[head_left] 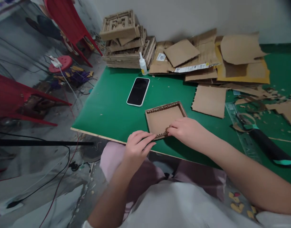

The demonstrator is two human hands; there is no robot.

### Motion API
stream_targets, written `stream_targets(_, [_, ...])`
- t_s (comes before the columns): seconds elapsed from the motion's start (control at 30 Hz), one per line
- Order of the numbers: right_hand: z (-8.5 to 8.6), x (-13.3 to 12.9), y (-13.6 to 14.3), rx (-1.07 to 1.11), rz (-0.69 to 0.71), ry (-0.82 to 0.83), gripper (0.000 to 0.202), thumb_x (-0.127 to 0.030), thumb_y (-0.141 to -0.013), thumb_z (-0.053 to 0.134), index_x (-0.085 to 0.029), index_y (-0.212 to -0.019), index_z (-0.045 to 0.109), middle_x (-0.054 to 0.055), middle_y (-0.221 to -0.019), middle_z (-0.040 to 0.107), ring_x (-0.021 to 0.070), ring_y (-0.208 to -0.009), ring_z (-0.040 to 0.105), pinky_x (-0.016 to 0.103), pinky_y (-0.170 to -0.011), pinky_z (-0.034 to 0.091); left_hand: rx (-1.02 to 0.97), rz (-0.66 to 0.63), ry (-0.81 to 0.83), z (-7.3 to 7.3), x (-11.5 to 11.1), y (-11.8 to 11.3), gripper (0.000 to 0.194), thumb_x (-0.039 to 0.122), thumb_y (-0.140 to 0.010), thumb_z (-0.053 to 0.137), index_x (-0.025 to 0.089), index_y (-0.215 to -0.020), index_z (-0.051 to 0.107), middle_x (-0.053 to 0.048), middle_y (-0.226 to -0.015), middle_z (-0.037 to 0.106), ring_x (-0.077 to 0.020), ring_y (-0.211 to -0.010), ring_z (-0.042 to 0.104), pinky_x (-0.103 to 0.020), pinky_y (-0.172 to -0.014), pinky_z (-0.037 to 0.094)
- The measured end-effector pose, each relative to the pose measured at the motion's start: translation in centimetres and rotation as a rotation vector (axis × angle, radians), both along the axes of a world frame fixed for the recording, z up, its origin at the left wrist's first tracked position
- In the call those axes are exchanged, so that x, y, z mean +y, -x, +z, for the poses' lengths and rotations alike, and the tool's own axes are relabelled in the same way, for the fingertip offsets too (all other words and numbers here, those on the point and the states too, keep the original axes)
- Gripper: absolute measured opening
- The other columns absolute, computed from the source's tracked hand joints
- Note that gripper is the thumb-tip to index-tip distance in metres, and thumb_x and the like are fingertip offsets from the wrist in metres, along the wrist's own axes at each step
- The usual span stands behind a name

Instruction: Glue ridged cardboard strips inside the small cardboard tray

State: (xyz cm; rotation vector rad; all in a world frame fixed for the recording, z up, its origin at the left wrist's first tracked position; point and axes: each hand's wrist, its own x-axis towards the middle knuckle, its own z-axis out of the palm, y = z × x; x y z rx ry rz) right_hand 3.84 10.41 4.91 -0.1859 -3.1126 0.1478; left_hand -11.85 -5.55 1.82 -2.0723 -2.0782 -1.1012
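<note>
A shallow cardboard tray (pixel 163 119) with low walls sits near the front edge of the green table. Wavy corrugated strips run along the inside of its far and near walls. My left hand (pixel 139 144) grips the near left part of the rim between thumb and fingers. Over the near wall, my right hand (pixel 181 127) has its fingertips pinched on a small corrugated cardboard strip (pixel 167 130); most of that strip is hidden by the fingers. Beyond the tray lie a phone (pixel 138 91) with a dark screen and an upright glue bottle (pixel 143 65).
Stacked cardboard frames (pixel 121 34) and flat cardboard sheets (pixel 197 53) line the wall. A square cardboard piece (pixel 209 99) lies right of the tray. Farther right are a clear ruler (pixel 240 133), a black-handled tool (pixel 266 144) and scraps. Red chairs (pixel 69 19) and cables occupy the left floor.
</note>
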Motion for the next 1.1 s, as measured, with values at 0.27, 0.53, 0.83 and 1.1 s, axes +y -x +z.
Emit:
stream_targets(0.27, [0.6, -0.2, -0.2, -0.069, -0.035, -0.043, 0.013, -0.015, -0.083, 0.053, -0.016, -0.08, 0.066, 0.006, -0.074, 0.063, 0.0181, -0.071, 0.056, 0.029, -0.058, 0.031, 0.008, 0.026, -0.025, -0.9, -0.1, -0.2, 0.022, 0.02, -0.079, 0.061, 0.021, -0.101, 0.064, -0.004, -0.092, 0.068, -0.0176, -0.089, 0.058, -0.036, -0.081, 0.048])
stream_targets(0.53, [0.3, -0.5, -0.6, -0.078, -0.067, -0.01, 0.011, -0.015, -0.082, 0.055, -0.017, -0.079, 0.066, 0.005, -0.074, 0.062, 0.0168, -0.071, 0.056, 0.028, -0.057, 0.032, 0.022, 0.015, -0.015, -1.3, 0.0, -0.7, 0.02, 0.021, -0.08, 0.061, 0.021, -0.1, 0.065, -0.004, -0.095, 0.069, -0.0184, -0.093, 0.058, -0.037, -0.083, 0.047])
stream_targets(0.83, [-0.2, 1.1, -3.7, 0.153, -0.1, 0.094, 0.022, -0.017, -0.087, 0.047, -0.018, -0.097, 0.066, 0.007, -0.087, 0.065, 0.0176, -0.081, 0.055, 0.027, -0.067, 0.041, 0.039, 0.016, -0.008, -1.5, 0.2, -0.9, 0.022, 0.02, -0.081, 0.059, 0.023, -0.102, 0.065, -0.003, -0.094, 0.069, -0.0175, -0.095, 0.056, -0.036, -0.084, 0.046])
stream_targets(1.1, [-1.0, 1.5, -6.1, 0.239, -0.152, 0.024, 0.025, -0.011, -0.085, 0.045, -0.014, -0.089, 0.069, 0.008, -0.083, 0.066, 0.0189, -0.082, 0.051, 0.029, -0.071, 0.044, 0.021, 0.031, -0.031, -1.5, 0.3, -1.1, 0.019, 0.019, -0.08, 0.061, 0.023, -0.097, 0.067, -0.003, -0.093, 0.069, -0.0182, -0.094, 0.057, -0.038, -0.084, 0.046])
